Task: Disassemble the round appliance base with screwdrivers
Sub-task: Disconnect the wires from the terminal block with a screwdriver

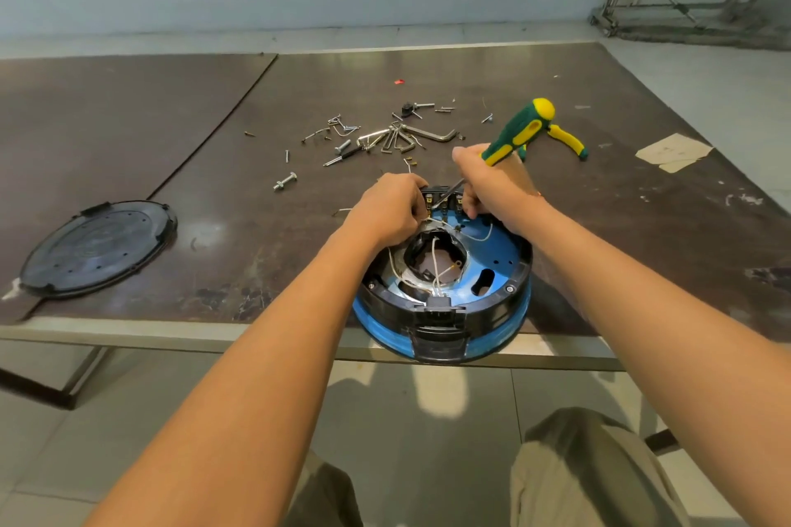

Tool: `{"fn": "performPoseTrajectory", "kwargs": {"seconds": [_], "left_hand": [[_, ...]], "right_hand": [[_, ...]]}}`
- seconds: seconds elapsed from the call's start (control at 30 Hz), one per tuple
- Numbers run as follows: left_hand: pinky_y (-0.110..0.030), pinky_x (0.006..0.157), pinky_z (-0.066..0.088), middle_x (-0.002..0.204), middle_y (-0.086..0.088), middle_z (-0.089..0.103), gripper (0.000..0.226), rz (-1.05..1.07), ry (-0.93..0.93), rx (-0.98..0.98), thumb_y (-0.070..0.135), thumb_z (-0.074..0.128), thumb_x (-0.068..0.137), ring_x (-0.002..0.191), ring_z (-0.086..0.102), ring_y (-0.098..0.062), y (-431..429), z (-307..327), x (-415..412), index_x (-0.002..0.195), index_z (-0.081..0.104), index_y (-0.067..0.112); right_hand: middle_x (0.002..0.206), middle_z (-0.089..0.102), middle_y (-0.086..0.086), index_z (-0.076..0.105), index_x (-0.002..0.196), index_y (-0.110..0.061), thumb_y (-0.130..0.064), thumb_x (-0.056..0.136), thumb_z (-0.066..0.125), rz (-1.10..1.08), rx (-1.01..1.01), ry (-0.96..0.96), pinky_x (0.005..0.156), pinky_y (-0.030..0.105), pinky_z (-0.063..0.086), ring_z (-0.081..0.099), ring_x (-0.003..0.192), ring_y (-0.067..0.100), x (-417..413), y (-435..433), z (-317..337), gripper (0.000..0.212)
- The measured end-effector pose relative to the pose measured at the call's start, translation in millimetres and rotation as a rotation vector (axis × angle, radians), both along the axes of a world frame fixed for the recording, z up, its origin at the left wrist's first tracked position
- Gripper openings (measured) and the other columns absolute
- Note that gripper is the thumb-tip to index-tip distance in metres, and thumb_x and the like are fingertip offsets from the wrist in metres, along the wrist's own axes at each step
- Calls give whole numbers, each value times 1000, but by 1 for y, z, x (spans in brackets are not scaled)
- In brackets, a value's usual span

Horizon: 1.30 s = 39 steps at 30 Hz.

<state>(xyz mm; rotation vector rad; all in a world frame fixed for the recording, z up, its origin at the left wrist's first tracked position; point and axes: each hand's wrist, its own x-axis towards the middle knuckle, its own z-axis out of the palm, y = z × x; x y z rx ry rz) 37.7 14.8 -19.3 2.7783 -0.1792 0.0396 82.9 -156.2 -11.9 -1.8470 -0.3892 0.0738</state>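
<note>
appliance base (501, 257) overhangs table edge (171, 332) — right hand (496, 188) grips screwdriver (522, 128)

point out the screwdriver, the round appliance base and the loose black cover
screwdriver (524, 126): head view, middle of its green and yellow handle
round appliance base (492, 252): head view, bare blue deck on its right side
black cover (98, 248): head view, centre of its top face

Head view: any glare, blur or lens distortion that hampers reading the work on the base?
Head view: wide-angle lens bows the table edges; sheen on it left of the base; left hand and right hand sharp, no motion blur; screwdriver tip tiny between them, contact unclear.
</note>
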Motion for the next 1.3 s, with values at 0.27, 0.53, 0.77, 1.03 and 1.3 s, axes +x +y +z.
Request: {"fn": "performPoseTrajectory", "kwargs": {"seconds": [0.27,0.53,0.77,1.03,1.3], "left_hand": [[-34,84,51,126,0,66,25,22,0,-40,0,64,80,109,62,-23,-1,0,0,93,74,19],[-32,75,46,140,7,56,18,-7,-24,7,2,64,79,106,60,-24,0,-1,2,74,70,18],[-32,77,47,140,6,56,24,-3,-2,-12,2,65,78,107,59,-21,-1,-1,1,78,73,24],[-38,89,52,143,5,55,20,6,-11,1,1,65,81,116,58,-22,0,-3,2,86,79,14],[-37,91,52,134,2,62,25,9,-18,-14,-2,66,80,115,59,-22,-1,-2,1,94,78,15]], "right_hand": [[49,48,23,43,58,0,-15,107,50,198,-140,-274,55,30,45,48,43,17,-33,-10,5,52],[50,39,-9,42,56,-14,-7,102,58,275,-291,-334,49,13,30,40,47,4,-42,-8,11,49],[48,42,8,35,53,-13,-11,106,46,208,-260,-276,56,48,50,50,46,23,-38,-7,18,54],[46,49,29,39,51,-10,-16,109,46,187,-117,-299,71,43,54,51,40,25,-29,-9,7,59],[44,48,18,43,63,-12,-30,104,50,35,-60,-71,41,20,38,42,31,17,-17,-4,6,46]]}}
